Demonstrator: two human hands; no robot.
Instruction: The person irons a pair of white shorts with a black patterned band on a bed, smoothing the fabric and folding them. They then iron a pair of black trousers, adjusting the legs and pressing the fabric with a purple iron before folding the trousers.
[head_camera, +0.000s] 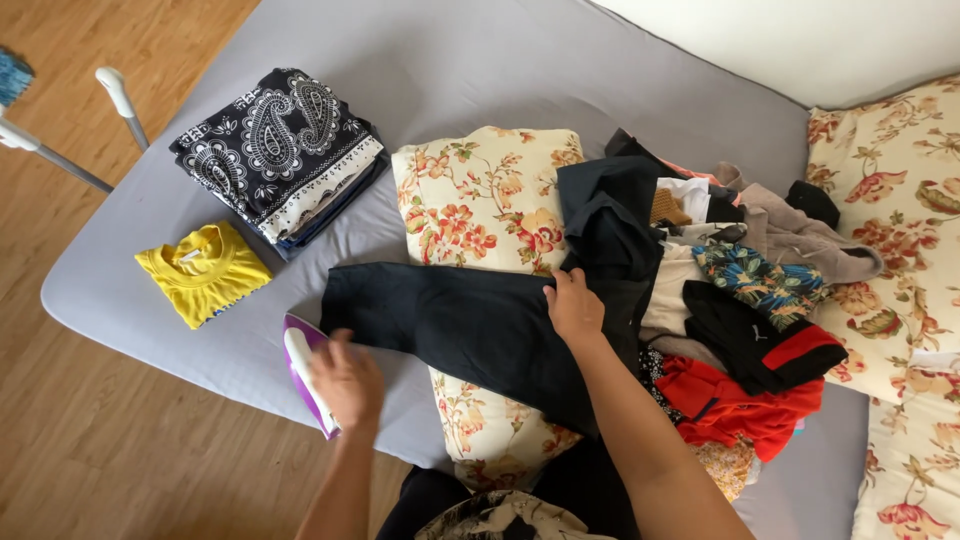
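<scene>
Head view: the left hand (347, 380) rests on the white handle of a purple-and-white clothes iron (303, 368) lying at the near edge of the grey mattress (480, 60); the hand is motion-blurred, so whether the fingers are closed round the handle cannot be told; the right hand (573, 305) lies flat, fingers extended, pressing on the dark navy cloth garment (480, 325), apparently to keep the fabric taut and in place; the garment is spread across a cream floral-print cushion (480, 195), which appears to serve as a padded support beneath it; a folded yellow knit top (205, 272) and a folded stack topped by a black-and-white paisley cloth (280, 150) sit apart on the left of the mattress, separated from the loose heap of mixed garments (750, 330) on the right; floral pillows (890, 220) lie at the far right; wooden floor (100, 440) lies below the mattress edge
</scene>
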